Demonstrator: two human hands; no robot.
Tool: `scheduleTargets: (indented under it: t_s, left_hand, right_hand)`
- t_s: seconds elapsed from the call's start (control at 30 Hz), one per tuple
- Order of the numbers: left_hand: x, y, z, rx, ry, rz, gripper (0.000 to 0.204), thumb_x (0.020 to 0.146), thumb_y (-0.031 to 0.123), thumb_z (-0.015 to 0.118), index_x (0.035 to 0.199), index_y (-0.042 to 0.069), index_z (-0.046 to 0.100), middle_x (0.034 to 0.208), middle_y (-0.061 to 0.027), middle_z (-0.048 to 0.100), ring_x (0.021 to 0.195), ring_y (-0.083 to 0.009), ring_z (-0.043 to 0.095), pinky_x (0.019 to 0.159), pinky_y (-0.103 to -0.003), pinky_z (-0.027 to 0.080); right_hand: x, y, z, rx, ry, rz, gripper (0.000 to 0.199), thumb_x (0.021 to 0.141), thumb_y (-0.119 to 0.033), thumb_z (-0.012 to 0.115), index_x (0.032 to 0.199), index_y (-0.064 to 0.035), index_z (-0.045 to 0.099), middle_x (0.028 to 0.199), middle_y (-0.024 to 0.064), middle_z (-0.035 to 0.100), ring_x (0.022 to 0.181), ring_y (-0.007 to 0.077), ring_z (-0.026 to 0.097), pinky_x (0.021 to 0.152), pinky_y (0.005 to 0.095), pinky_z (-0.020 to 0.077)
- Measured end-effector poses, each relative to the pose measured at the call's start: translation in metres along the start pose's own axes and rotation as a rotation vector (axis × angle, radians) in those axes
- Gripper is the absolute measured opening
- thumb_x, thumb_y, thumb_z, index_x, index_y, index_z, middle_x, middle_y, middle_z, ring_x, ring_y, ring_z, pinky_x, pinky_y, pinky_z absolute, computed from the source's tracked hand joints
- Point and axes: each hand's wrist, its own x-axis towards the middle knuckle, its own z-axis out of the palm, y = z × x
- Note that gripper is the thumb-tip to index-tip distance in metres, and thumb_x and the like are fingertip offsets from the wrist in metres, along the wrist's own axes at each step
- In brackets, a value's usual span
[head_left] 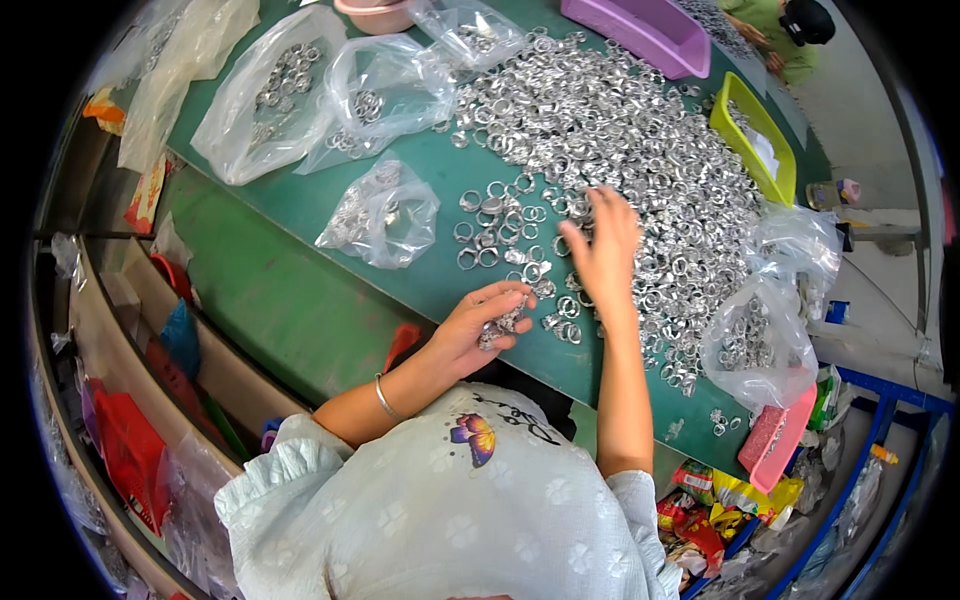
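Closest in, the left hand [480, 325] is cupped, grip curled round a small bunch of silver rings [497, 328], probably as a holding spot. Right hand [605, 245] lies flat, fingers spread, on the big ring pile [610, 130], holding nothing. Green table [300, 300], clear bags [385, 210] further back, plus purple tray [650, 30].

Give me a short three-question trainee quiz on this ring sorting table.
1. True or false: the left hand holds a small bunch of metal rings.
2. What does the right hand rest on? A) the purple tray B) the loose ring pile C) a plastic bag
3. What colour is the table top?

Key: 1 true. 2 B. 3 green.
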Motion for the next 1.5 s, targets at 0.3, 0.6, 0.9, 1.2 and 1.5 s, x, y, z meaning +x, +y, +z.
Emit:
scheduleTargets:
  t_s: [0.3, 0.6, 0.9, 1.2, 1.5]
  left_hand:
    - [0.001, -0.002, -0.002, 0.003, 0.021, 0.044, 0.019, 0.087, 0.013, 0.058, 0.103, 0.003, 0.055, 0.095, -0.006, 0.055, 0.075, -0.0136, 0.052, 0.044, -0.017, 0.035]
    - [-0.003, 0.003, -0.002, -0.02, 0.035, 0.055, 0.018, 0.088, 0.012, 0.056, 0.104, 0.006, 0.051, 0.096, -0.0073, 0.052, 0.073, -0.0129, 0.05, 0.044, -0.016, 0.038]
    - [-0.005, 0.001, -0.004, -0.021, 0.041, 0.045, 0.021, 0.087, 0.014, 0.058, 0.105, 0.006, 0.052, 0.094, -0.005, 0.054, 0.074, -0.0127, 0.052, 0.044, -0.017, 0.037]
    - [-0.004, -0.002, 0.001, -0.01, 0.033, 0.023, 0.023, 0.086, 0.014, 0.059, 0.106, 0.006, 0.052, 0.095, -0.0053, 0.055, 0.074, -0.0125, 0.053, 0.044, -0.017, 0.037]
    - [-0.009, -0.005, 0.009, 0.076, 0.045, 0.012, 0.02, 0.087, 0.015, 0.057, 0.105, 0.006, 0.054, 0.098, -0.0066, 0.053, 0.076, -0.0126, 0.051, 0.043, -0.015, 0.039]
  right_hand:
    - [-0.033, -0.011, -0.004, 0.139, -0.188, -0.144, 0.024, 0.074, -0.003, 0.064, 0.097, -0.0046, 0.058, 0.103, 0.0085, 0.055, 0.099, 0.0265, 0.051, 0.085, 0.0382, 0.0363]
    - [-0.06, 0.01, -0.021, 0.851, 0.09, 0.424, 0.016, 0.089, -0.003, 0.049, 0.099, 0.0022, 0.06, 0.097, 0.0089, 0.064, 0.086, 0.0145, 0.06, 0.075, 0.0268, 0.048]
    - [-0.064, 0.036, -0.046, 1.241, 0.173, 0.853, 0.019, 0.093, -0.011, 0.047, 0.099, 0.0036, 0.058, 0.086, 0.0121, 0.059, 0.072, 0.0204, 0.06, 0.061, 0.0284, 0.0532]
    - [-0.039, 0.009, -0.046, 0.08, 0.052, 0.162, 0.02, 0.076, -0.003, 0.062, 0.096, -0.0011, 0.061, 0.098, 0.0124, 0.056, 0.091, 0.0303, 0.049, 0.082, 0.0379, 0.0397]
    - [-0.024, 0.012, -0.029, -0.054, 0.104, 0.132, 0.015, 0.069, -0.003, 0.064, 0.083, -0.003, 0.058, 0.083, 0.0099, 0.056, 0.085, 0.0268, 0.051, 0.077, 0.0377, 0.0362]
